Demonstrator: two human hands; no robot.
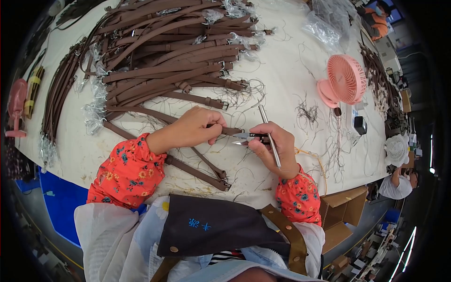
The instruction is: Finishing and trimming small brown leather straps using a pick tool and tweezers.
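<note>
My left hand point(197, 126) is closed, pinching a brown strap point(230, 131) near its end. In my right hand point(277, 143) is a pair of small thread snips point(244, 137), its blades pointing left at the strap end. A slim silver metal rod point(269, 136) also lies across the fingers of that hand, slanting upward. Whether the blades touch the strap is too small to tell. Below my left hand lie more brown straps with buckles point(199, 174), running toward the table's near edge.
A large heap of brown buckled straps point(164, 61), partly wrapped in clear plastic, covers the far left. Loose threads point(307, 113) litter the white tabletop point(282, 70). A pink fan point(345, 80) stands at the right, near a small black-topped box point(360, 125). A cardboard box point(340, 214) sits below the edge.
</note>
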